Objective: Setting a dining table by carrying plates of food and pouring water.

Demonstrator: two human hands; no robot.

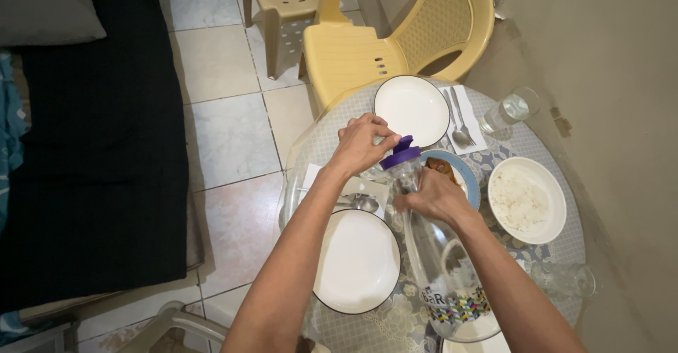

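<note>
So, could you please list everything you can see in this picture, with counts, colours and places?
Pitcher: one, clear plastic, table centre, held.
Lid: one, purple, on the pitcher's top.
Plates: two, white with dark rims, near and far.
Rice bowl: one, white, right side.
Food dish: one, blue-rimmed, centre.
Glasses: two, clear, far right and near right.
Cutlery: silver, on a napkin beside the far plate.
Spoon: one, silver, by the near plate.
Chairs: two, yellow and beige.
Table: one, round, glass-topped.
Left hand: on the lid.
Right hand: grips the pitcher's neck.
</note>
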